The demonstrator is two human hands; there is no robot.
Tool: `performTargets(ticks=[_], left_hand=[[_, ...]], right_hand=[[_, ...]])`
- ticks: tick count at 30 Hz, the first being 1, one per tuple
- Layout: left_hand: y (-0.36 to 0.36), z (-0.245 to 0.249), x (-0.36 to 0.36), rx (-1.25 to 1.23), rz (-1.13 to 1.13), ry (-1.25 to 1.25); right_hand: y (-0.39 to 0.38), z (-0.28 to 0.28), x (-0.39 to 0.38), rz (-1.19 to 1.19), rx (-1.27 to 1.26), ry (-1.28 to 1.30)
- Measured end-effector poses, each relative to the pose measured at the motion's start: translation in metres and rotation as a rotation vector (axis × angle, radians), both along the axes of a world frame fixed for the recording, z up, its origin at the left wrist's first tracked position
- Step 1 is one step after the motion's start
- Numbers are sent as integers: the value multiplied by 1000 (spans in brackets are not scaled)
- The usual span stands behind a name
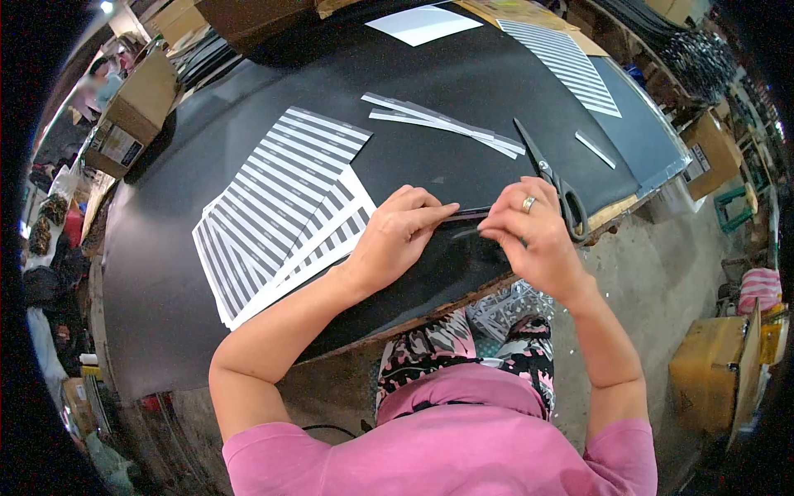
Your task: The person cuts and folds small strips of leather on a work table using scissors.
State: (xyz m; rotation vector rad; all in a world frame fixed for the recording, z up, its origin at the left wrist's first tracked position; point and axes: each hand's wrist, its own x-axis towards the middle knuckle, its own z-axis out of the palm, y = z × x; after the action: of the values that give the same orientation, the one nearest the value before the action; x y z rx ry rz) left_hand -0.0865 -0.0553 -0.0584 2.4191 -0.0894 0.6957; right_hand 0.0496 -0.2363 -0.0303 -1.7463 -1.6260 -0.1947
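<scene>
A narrow dark strip (473, 213) stretches between my two hands near the table's front edge. My left hand (395, 237) pinches its left end, with the index finger pointing along it. At the other end, my right hand (536, 236), wearing a ring, closes thumb and fingertips on the strip. A thin sliver (466, 234) shows just below, by the right thumb. Black-handled scissors (550, 174) lie beside my right hand, blades pointing away. Left of my left hand is a fanned stack of black-and-white striped sheets (285, 182). Beyond my hands, several cut strips (438, 122) lie crossed.
The black table (165, 289) holds another short strip (595, 150), a striped sheet (566, 66) and white sheets (426, 25) at the back. Cardboard boxes stand at left (132, 116) and on the floor at right (707, 372). Scraps (513, 312) gather below the front edge.
</scene>
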Motion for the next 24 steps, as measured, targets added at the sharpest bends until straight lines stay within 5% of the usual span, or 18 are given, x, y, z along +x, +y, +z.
performTargets(ticks=[12,14,24], left_hand=[[-1,-3,3,9,24,-35],[-3,-2,2,5,37,-28],[-5,-3,3,-26,69,-47]], right_hand=[[-17,-11,-2,-38,-115,-22],[-23,-12,-8,-96,-2,280],[-16,-33,-26,-47,73,-132]])
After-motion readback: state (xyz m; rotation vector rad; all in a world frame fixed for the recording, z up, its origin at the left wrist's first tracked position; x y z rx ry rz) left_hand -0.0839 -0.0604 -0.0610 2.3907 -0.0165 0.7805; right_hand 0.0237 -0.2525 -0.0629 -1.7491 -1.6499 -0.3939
